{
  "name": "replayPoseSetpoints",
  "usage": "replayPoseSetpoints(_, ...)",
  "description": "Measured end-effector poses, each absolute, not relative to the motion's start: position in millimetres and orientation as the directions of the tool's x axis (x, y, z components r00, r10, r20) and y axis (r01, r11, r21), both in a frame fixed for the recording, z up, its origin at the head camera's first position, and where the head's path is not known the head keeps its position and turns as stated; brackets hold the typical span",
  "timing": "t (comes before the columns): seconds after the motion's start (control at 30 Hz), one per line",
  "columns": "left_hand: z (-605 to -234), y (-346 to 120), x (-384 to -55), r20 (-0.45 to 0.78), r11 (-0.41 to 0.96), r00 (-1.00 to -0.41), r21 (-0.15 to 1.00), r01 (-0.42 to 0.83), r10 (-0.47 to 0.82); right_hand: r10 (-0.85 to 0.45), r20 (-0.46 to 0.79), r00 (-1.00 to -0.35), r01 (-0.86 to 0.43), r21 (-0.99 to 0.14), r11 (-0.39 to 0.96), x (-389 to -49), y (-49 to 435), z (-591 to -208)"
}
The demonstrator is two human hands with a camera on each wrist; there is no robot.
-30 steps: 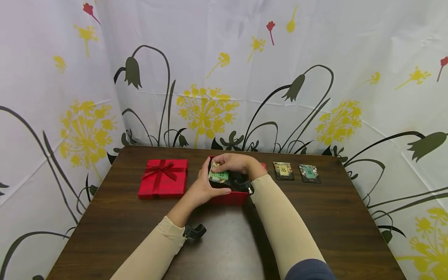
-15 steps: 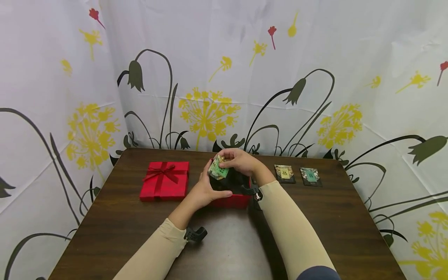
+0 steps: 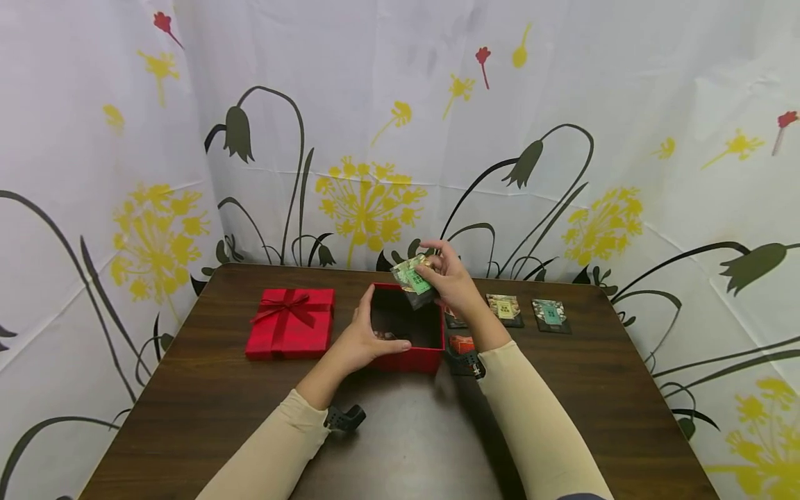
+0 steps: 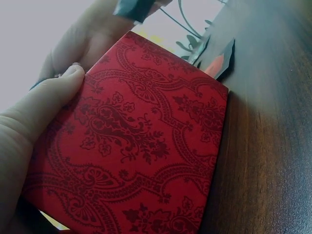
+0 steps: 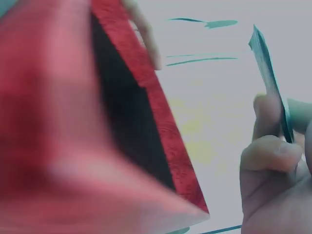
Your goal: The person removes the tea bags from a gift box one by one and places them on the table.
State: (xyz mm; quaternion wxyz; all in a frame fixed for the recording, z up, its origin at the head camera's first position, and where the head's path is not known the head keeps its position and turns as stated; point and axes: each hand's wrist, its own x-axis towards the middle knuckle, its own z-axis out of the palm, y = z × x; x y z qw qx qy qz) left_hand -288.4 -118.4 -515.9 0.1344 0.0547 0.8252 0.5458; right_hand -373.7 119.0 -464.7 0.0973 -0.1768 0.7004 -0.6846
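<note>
My left hand (image 3: 357, 340) grips the left side of an open red gift box (image 3: 412, 360), its thumb on the near wall and its fingers along the left wall. The box is dark inside, and something small and patterned shows by its near left corner. Above the box's back right part, my right hand (image 3: 455, 281) pinches a flat sachet (image 3: 411, 280) with a green label and a black lower edge. The right wrist view has this sachet (image 5: 268, 73) edge-on between thumb and fingers. In the left wrist view the box wall (image 4: 131, 131) shows a dark red floral pattern.
Left of the box lies a red lid (image 3: 290, 328) with a ribbon bow. To the right lie a yellow-labelled sachet (image 3: 505, 310) and a teal-labelled one (image 3: 551, 315). An orange-red sachet (image 3: 461, 344) and another sachet (image 3: 454, 321) lie beside the box, partly hidden by my right arm.
My right hand has lifted the green-labelled sachet out of the box and moved it up and right, uncovering the dark interior. The left hand keeps its grip on the box.
</note>
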Motion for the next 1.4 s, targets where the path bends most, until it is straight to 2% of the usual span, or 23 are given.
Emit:
replayPoseSetpoints(0.1,-515.3,-119.1,-289.0,-0.155,0.397,-0.960,0.916,-0.051,0.232,-0.329,0.137,-0.934,-0.162,-0.986,0.050,-364.5,122.9,-468.7)
replayPoseSetpoints(0.3,-517.2,-119.0,-289.4,-0.157,0.396,-0.958,0.917,-0.052,0.238,-0.289,0.089,-0.953,-0.126,-0.986,0.113,-343.0,138.8,-478.3)
replayPoseSetpoints(0.6,-516.5,-119.7,-289.3,-0.152,0.389,-0.958,0.920,-0.048,0.242,-0.238,0.121,-0.964,-0.163,-0.972,0.167,-315.1,171.2,-491.9)
replayPoseSetpoints(1.17,-515.5,-117.4,-287.4,-0.158,0.391,-0.959,0.919,-0.055,0.236,-0.119,0.049,-0.992,-0.080,-0.959,0.270,-263.7,252.1,-522.4)
replayPoseSetpoints(1.4,-515.3,-118.3,-286.5,-0.161,0.387,-0.958,0.920,-0.060,0.235,-0.063,0.013,-0.998,-0.037,-0.918,0.394,-248.2,285.3,-531.4)
